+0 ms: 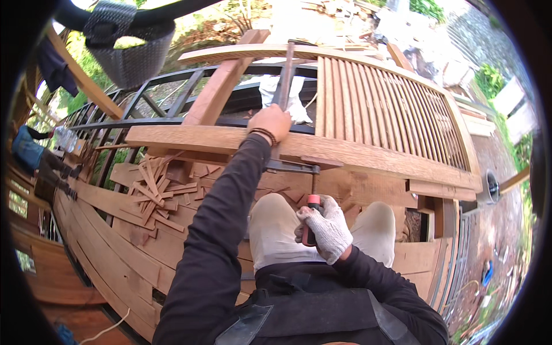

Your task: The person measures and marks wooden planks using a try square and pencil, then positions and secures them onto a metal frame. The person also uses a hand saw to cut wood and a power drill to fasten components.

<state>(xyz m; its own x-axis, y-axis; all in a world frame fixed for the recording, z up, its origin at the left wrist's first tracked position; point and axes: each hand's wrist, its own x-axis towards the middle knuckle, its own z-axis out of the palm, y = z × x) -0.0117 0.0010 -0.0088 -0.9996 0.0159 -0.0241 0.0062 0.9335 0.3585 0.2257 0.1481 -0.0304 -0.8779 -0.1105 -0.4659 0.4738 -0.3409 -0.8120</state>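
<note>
A long bar clamp (286, 80) spans a wooden slatted frame (397, 106), from its far rail to its near rail (218, 137). My bare left hand (270, 123), with a beaded bracelet at the wrist, is closed around the clamp's bar above the near rail. In a white knit glove, my right hand (329, 229) grips the clamp's dark handle with its red collar, close to my knees. The threaded screw runs from that handle up to the sliding jaw. A thin wood strip (322, 162) lies between the screw end and the rail.
Beneath the frame run a thick timber beam (221, 86) and black metal framing (167, 98). Wood offcuts (152, 192) are heaped on the planks at left. A person (37, 155) stands at far left. A mesh-wrapped object (129, 49) hangs at upper left; a bucket (490, 187) is at right.
</note>
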